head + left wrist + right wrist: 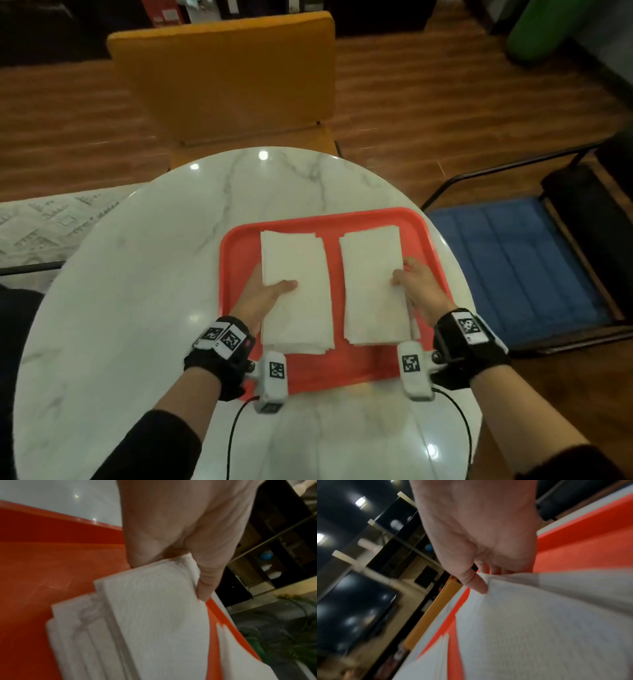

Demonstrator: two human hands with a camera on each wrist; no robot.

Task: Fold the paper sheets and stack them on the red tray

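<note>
Two stacks of folded white paper lie side by side on the red tray (pixel 370 370). My left hand (pixel 265 291) pinches the left stack (pixel 296 294) at its left edge, thumb on top and fingers underneath. In the left wrist view the thumb lies on the top sheet (pixel 154 615) of several layered sheets. My right hand (pixel 411 284) pinches the right stack (pixel 373 287) at its right edge, thumb on top. The right wrist view shows that stack (pixel 539 622) held between thumb and fingers over the tray (pixel 582 550).
The tray sits on a round white marble table (pixel 137 308). An orange chair (pixel 233 78) stands beyond the table, and a blue-cushioned chair (pixel 513 267) stands to the right. Cables run from the wrist cameras along the table's near edge.
</note>
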